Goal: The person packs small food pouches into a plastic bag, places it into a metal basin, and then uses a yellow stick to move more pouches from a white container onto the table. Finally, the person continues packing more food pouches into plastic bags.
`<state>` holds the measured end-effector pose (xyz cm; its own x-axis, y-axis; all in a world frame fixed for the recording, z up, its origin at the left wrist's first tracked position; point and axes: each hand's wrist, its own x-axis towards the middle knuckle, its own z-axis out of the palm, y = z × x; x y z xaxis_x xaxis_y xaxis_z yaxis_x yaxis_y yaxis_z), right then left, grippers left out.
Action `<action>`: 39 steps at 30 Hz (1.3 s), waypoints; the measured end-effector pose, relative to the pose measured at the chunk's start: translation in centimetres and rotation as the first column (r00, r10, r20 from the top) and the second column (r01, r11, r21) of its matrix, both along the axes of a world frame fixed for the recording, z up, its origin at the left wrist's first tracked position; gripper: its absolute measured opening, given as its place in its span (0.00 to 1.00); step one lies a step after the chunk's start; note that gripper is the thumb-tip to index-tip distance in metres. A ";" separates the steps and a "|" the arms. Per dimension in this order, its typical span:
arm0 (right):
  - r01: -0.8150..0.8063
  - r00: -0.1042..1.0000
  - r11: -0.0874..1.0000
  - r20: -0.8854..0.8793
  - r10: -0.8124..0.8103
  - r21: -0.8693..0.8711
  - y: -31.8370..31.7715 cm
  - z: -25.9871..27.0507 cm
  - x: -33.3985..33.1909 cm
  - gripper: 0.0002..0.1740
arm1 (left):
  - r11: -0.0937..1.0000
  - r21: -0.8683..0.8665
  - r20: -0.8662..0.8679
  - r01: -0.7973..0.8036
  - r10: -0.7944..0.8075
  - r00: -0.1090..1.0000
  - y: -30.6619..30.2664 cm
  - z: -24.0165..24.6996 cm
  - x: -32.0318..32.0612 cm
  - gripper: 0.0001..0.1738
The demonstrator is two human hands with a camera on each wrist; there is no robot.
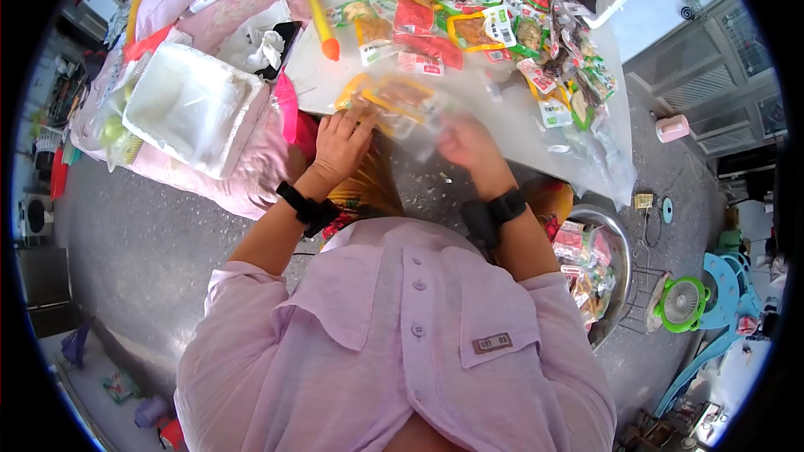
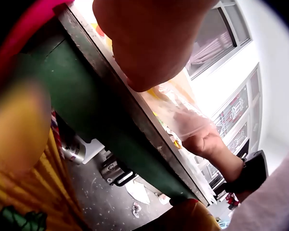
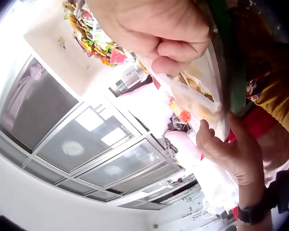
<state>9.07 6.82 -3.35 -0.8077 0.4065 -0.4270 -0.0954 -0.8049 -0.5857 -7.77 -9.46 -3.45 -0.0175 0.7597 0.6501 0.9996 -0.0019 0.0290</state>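
**Both hands on the bag at the table edge**

My left hand (image 1: 339, 146) rests against the left side of the clear bag (image 1: 402, 105), its fingers fairly straight and close together. My right hand (image 1: 467, 144) is curled tight, thumb and fingers pinching the bag's plastic on the right. The bag lies on the near edge of the table (image 1: 519, 130) between my hands, with yellow packets inside. A heap of snack packets (image 1: 494, 8) covers the far side. A steel bowl (image 1: 615, 272) sits low beside my right arm.
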 end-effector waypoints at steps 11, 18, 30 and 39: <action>0.049 0.999 0.999 -0.006 -0.049 -0.006 1.6 1.5 1.2 0.04 | 0.980 0.086 -0.159 0.177 -0.162 0.974 5.3 5.9 -2.5 0.07; -0.064 0.994 0.992 -0.094 0.053 -0.113 1.9 0.5 1.8 0.08 | 0.978 -0.069 -0.100 0.195 -0.202 0.974 3.0 4.4 -1.2 0.07; -0.351 0.905 0.479 0.424 -0.050 0.805 -1.6 -0.3 -0.6 0.09 | 0.989 -0.137 0.066 0.060 -0.051 0.996 -0.7 -0.8 0.2 0.09; -0.478 0.864 0.530 0.484 0.140 0.700 -1.8 1.2 -0.4 0.13 | 0.980 -0.087 0.658 -0.180 0.192 0.728 -1.5 -2.3 -2.5 0.10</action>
<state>8.71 4.98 -2.10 -0.8242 0.4598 -0.3306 0.3954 0.0494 -0.9172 -10.30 -10.95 -5.77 -0.5798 0.7049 0.4086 0.7085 0.1887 0.6800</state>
